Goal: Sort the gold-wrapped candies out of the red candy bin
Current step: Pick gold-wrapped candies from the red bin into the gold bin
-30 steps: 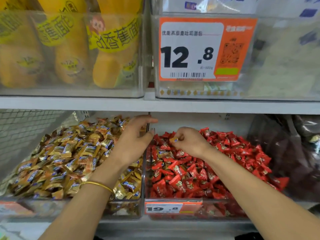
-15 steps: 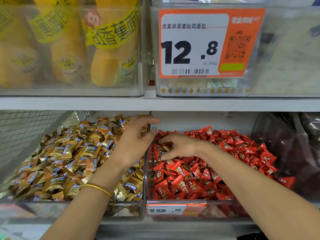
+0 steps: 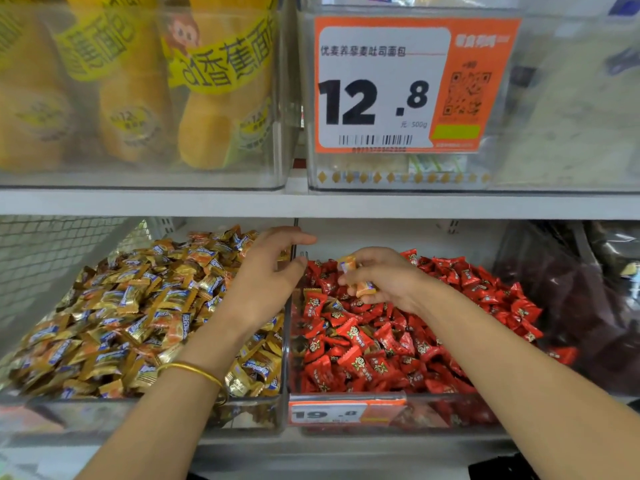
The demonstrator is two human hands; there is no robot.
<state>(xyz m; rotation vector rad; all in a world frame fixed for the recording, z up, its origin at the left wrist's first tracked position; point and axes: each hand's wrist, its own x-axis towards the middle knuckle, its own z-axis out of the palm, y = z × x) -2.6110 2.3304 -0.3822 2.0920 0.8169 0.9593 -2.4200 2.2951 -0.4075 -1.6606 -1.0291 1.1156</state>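
While two gold candies [image 3: 364, 289] are sitting in its curled fingers, the right hand [image 3: 388, 282] is hovering over the far left corner of the red bin [image 3: 457, 410], just above the red candies [image 3: 363, 358]. One gold wrapper is poking up by the thumb and the other is showing under the fingertips. The grip is closing on the wrappers alone, probably so that no red pieces are coming along with them. More strays may be lying buried in the heap, but none is showing plainly from here.

The left hand [image 3: 266, 282] is reaching over the gold bin [image 3: 138, 415] on the left. It is lying open and loose, with nothing visible in it, and its thumb is touching or nearly touching the top of the clear divider [image 3: 294, 244] between the two bins. It seems to be waiting there to receive the picked pieces or to steady the bin, since the drop point is right beside the grab point. A thin bracelet [image 3: 194, 370] is circling its wrist.

On the near wall of the red bin an orange tag [image 3: 332, 414] is hanging. Above, a white shelf [image 3: 311, 204] is carrying clear boxes, the left one holding yellow bread [image 3: 221, 98] packs.

Judging by this, the sorting is midway: the next move is calling for a short carry leftward across the divider and a release onto the matching heap.
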